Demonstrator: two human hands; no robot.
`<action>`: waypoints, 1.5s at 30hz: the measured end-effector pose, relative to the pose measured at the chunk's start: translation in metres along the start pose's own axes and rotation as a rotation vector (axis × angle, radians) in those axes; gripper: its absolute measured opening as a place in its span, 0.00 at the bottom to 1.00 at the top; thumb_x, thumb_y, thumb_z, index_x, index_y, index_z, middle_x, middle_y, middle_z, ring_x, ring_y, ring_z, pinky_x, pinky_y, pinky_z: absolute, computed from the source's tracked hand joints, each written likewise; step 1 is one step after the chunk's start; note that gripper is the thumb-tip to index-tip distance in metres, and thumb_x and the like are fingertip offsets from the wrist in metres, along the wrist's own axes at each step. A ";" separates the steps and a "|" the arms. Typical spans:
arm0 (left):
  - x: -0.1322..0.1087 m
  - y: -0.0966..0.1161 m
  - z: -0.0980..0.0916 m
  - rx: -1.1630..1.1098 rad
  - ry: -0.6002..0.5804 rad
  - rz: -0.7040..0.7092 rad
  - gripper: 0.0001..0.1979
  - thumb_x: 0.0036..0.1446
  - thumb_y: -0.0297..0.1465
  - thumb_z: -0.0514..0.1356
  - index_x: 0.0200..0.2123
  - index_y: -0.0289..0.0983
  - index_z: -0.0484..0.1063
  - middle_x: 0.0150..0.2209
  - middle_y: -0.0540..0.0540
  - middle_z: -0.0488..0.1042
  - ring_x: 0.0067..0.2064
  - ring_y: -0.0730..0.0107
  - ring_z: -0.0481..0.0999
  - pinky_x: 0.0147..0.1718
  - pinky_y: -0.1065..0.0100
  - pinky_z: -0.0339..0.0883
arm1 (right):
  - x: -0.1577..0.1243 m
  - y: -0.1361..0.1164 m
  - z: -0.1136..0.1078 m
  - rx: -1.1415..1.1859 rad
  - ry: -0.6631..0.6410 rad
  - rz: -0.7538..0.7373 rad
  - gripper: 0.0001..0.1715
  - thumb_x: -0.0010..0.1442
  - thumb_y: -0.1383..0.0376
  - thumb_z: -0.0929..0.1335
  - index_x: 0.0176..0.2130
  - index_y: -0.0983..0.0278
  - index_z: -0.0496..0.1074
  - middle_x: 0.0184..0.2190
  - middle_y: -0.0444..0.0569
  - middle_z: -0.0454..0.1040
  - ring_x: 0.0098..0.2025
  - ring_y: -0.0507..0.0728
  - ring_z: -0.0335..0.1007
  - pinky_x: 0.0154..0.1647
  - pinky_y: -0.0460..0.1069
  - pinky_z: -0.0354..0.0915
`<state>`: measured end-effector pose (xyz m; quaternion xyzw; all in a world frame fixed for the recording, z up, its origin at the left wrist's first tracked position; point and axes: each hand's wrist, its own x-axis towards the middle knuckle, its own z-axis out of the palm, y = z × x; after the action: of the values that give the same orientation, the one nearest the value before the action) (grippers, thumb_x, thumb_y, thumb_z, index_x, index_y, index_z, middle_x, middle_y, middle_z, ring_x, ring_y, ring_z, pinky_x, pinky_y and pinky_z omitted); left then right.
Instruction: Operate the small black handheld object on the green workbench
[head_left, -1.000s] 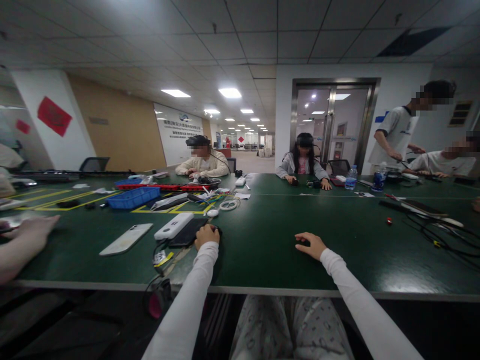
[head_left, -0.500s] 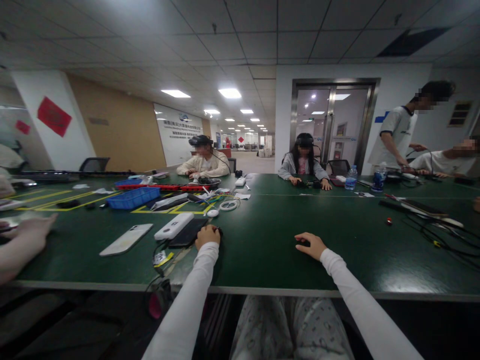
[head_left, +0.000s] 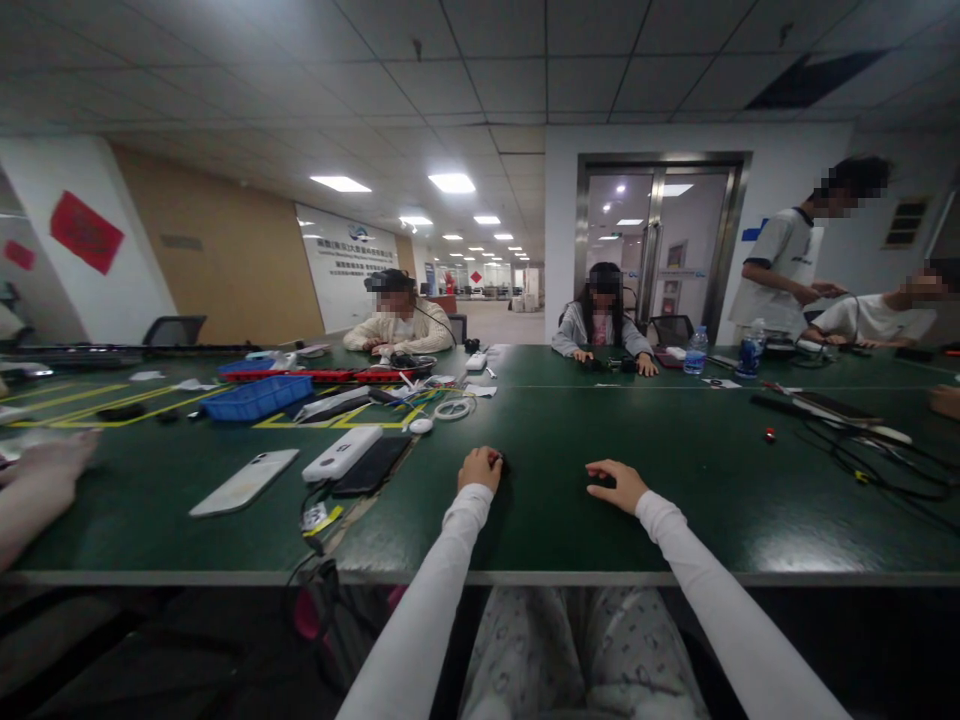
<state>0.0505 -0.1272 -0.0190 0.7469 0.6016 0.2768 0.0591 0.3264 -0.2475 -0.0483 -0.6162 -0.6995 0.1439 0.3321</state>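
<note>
My left hand (head_left: 480,470) is closed over the green table (head_left: 555,530). A small dark object (head_left: 501,458) shows at its fingertips; its kind is too small and dark to make out. To the right, my right hand (head_left: 619,485) rests at the table with curved fingers, thumb and forefinger apart. The dark patch under that palm looks like shadow. Left of my left hand lie a black flat device (head_left: 375,468), a white power bank (head_left: 343,453) and a white phone (head_left: 246,482).
A blue tray (head_left: 259,400), a coiled white cable (head_left: 454,409) and loose wires sit further back left. Black cables (head_left: 847,460) and a small red item (head_left: 769,435) lie at right. Two people in headsets sit opposite; another person's hand (head_left: 56,465) is at far left.
My left hand has moved right, away from the black flat device, with the small dark object at its fingertips. My right hand has stayed almost in place. The view has shifted slightly.
</note>
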 end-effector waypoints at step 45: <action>-0.040 0.109 0.056 -0.444 -0.159 0.364 0.08 0.54 0.27 0.52 0.39 0.39 0.63 0.34 0.49 0.75 0.40 0.73 0.73 0.44 0.67 0.62 | 0.003 -0.003 0.001 0.030 0.057 0.025 0.34 0.46 0.52 0.69 0.51 0.58 0.63 0.42 0.48 0.73 0.43 0.59 0.68 0.47 0.56 0.61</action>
<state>0.1666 -0.1805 -0.0337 0.8308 0.3758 0.3482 0.2175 0.3236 -0.2448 -0.0462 -0.6236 -0.6799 0.1407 0.3592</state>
